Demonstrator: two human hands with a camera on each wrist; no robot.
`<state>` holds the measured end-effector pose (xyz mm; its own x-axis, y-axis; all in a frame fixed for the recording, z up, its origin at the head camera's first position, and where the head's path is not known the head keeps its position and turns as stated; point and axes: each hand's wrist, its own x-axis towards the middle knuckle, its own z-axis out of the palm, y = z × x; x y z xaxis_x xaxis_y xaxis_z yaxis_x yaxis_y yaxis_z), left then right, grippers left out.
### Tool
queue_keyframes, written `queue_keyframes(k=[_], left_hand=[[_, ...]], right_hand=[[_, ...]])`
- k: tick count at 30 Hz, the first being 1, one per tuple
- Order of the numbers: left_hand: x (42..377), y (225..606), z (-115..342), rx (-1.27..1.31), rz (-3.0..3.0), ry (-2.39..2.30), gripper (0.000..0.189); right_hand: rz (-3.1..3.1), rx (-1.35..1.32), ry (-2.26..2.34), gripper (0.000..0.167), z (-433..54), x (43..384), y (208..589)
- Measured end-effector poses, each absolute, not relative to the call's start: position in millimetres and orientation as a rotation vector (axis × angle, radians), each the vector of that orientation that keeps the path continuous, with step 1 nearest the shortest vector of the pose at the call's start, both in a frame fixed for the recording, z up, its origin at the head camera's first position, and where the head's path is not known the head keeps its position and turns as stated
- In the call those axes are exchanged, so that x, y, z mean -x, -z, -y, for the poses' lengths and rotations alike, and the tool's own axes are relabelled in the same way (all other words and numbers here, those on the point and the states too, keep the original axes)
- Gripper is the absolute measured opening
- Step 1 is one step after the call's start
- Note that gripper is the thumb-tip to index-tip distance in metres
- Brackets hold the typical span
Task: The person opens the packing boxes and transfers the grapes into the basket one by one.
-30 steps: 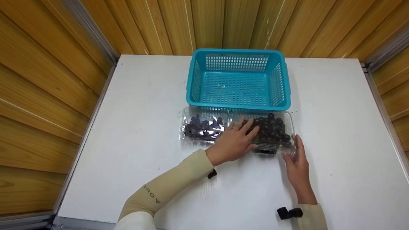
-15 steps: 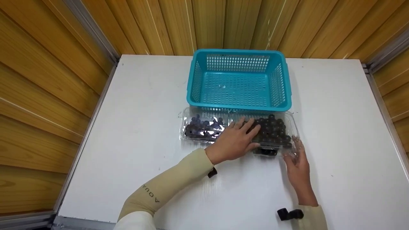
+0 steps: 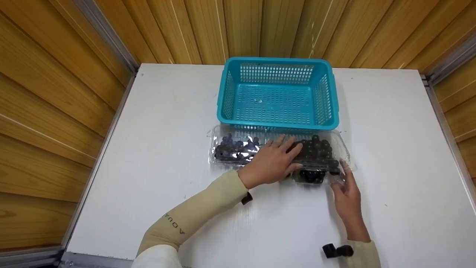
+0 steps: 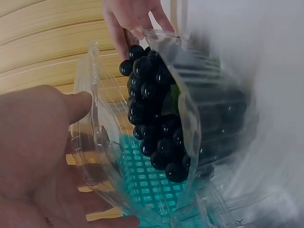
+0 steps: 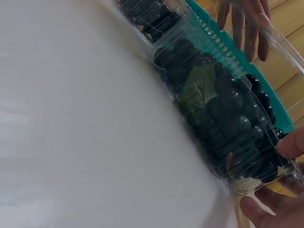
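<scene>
A clear plastic clamshell (image 3: 313, 178) of dark grapes (image 4: 152, 90) lies on the white table, its lid (image 3: 341, 143) raised above the fruit. My left hand (image 3: 268, 163) rests on that lid with spread fingers; in the left wrist view a gap shows between lid and grapes. At the right front corner my right hand (image 3: 347, 199) grips the clamshell between thumb and fingers. A green leaf (image 5: 202, 83) shows through the front wall in the right wrist view. Just left sits a second clamshell (image 3: 238, 150) of dark grapes, partly behind my left hand.
A turquoise plastic basket (image 3: 277, 125) with perforated sides stands right behind both clamshells, against their rear edges. Wood-patterned panels (image 3: 241, 29) enclose the back and sides of the white table (image 3: 167, 111).
The right clamshell's lid has risen at the front and right, widening the gap and showing more grapes below its edge. Both hands have barely shifted.
</scene>
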<state>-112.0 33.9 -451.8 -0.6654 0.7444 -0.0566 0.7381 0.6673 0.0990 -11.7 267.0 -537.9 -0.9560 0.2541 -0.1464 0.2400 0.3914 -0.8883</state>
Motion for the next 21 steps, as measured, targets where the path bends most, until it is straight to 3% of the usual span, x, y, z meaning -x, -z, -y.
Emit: queue_keyframes(k=[21], left_hand=[[117.0, 449.1, -33.8, -1.274, -2.759, -0.149, 0.061]], right_hand=[[2.58, 0.477, -1.686, 0.066, -264.9, 5.0, 536.9]])
